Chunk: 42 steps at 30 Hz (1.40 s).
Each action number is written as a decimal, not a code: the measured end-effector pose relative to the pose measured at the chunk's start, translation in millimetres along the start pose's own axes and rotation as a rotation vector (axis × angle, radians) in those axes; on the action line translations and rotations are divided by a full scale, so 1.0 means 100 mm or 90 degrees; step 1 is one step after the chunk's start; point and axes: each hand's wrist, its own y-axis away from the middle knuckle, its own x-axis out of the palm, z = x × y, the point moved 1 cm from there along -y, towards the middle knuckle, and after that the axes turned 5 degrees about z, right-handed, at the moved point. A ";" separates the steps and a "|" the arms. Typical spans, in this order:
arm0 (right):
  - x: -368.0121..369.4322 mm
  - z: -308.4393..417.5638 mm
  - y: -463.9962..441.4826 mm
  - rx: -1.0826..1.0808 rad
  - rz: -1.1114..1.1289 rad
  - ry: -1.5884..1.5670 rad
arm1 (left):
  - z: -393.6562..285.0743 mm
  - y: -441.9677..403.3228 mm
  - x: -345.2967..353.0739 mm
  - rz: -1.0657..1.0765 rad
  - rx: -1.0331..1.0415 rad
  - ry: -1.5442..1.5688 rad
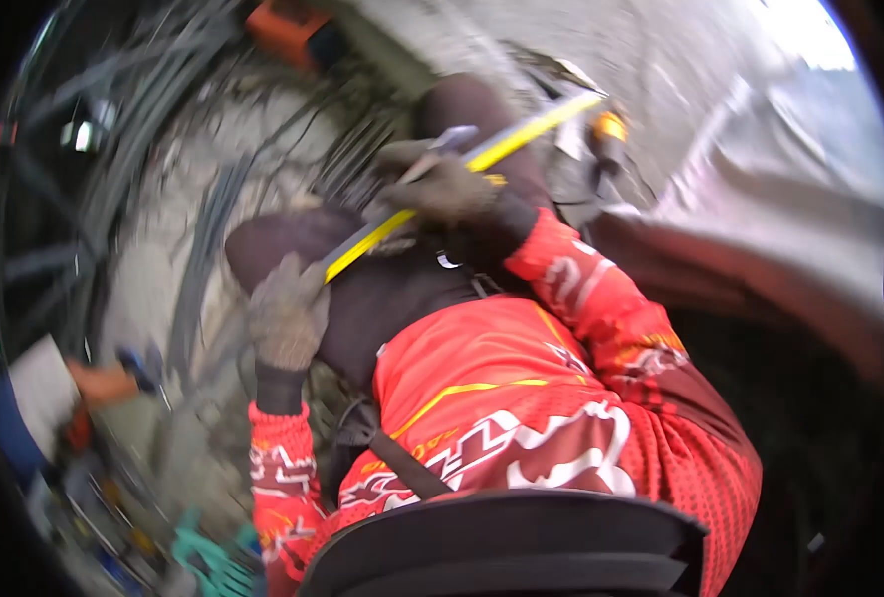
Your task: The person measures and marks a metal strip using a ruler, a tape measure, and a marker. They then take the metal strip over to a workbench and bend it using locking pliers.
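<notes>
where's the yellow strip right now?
Head view, upper middle: the yellow strip slants up rightward across the dark trousers, its lower end at the left hand, its middle covered by the right hand.

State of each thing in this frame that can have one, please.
Yellow strip: straight, slanting above the lap.
Left hand: gloved, closed on the strip's lower end.
Right hand: gloved, closed around the strip farther along.
Grey sheet: creased, draped.
Grey bars: lying lengthwise together on the ground.
Co-worker's hand: bare; grip too blurred to tell.
Orange object: on the ground; too blurred to identify.
</notes>
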 end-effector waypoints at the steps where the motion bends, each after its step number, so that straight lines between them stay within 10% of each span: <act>1: -0.01 0.11 -0.02 0.026 0.030 -0.028 | 0.02 0.00 0.01 0.003 -0.018 -0.018; 7: -0.06 0.11 -0.14 0.071 0.083 -0.098 | 0.10 0.01 0.06 0.086 -0.104 -0.049; 12: -0.16 0.11 -0.17 -0.341 0.201 0.346 | 0.07 -0.05 -0.01 0.117 -0.116 -0.002; 42: -0.17 -0.01 0.08 -0.357 0.154 0.522 | 0.03 -0.09 0.02 0.143 -0.118 0.009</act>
